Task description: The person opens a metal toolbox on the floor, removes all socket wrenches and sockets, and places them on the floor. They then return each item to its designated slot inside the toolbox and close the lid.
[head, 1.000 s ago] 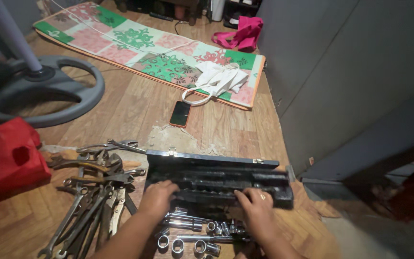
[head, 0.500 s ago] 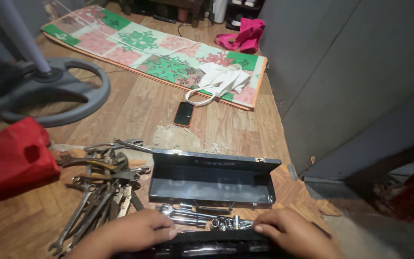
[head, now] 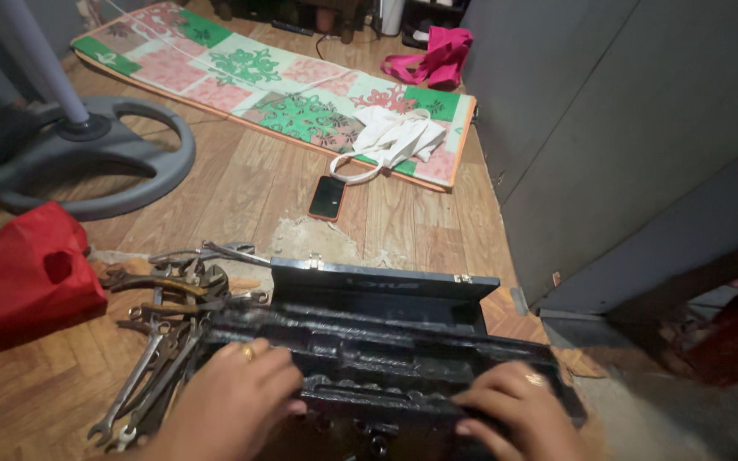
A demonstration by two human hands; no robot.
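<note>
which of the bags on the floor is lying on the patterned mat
The white bag, slumped on the green and pink mat near its end. The red bag lies on bare wood floor, and the pink bag sits beyond the mat.

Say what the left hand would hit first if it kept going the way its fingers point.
The left hand grips the black moulded socket tray, fingers pointing right along its near edge. Going straight on, it would probably meet the right hand, which holds the same edge; depth is unclear.

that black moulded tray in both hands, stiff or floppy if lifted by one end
The black moulded tray looks fairly stiff: held by the left hand and right hand, it shows no sag. Long and thin, it may flex or tip if held one-handed.
</note>
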